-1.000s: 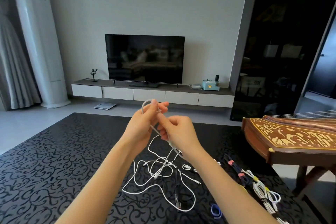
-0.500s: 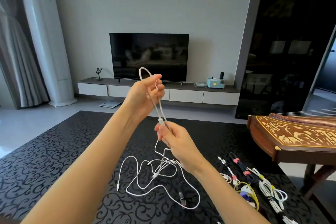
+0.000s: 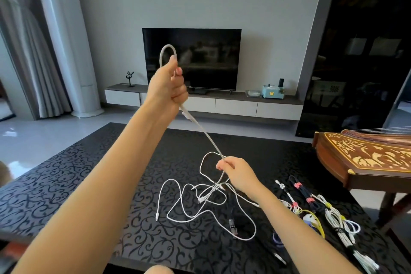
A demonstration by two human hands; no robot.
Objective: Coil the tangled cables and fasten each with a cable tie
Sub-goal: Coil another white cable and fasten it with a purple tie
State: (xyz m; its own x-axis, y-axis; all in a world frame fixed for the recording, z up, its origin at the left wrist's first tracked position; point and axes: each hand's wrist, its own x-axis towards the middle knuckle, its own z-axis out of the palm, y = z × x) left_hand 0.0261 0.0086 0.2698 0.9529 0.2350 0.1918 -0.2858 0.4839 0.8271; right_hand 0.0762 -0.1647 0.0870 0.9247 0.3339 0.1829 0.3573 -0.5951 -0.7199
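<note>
left hand (image 3: 168, 87): raised high, fingers curled tight round the white cable (image 3: 204, 133), with a short loop standing up above the fist
right hand (image 3: 236, 173): lower and nearer the table (image 3: 66, 184), pinching the same cable between thumb and fingertips
cable path: one straight, tensioned run from the upper fist down to the lower pinch, then trailing into the tangle (image 3: 206, 202) on the tabletop
tangle: several thin white leads crossing one another, with a dark cable (image 3: 231, 218) lying among them (which plug belongs to which lead cannot be told)
finished bundles (image 3: 333, 218): to the right on the table, already coiled and banded with pink and yellow ties
handling, as a judgement: light, limp and fairly smooth; it will hold no shape unless pinched, and it slides easily through loose fingers
where to hold: likely at the loop's crossing point for the coil, and a little way down the free run for feeding
risk: pulling hard may tighten the snarl or drag neighbouring leads off the table
</note>
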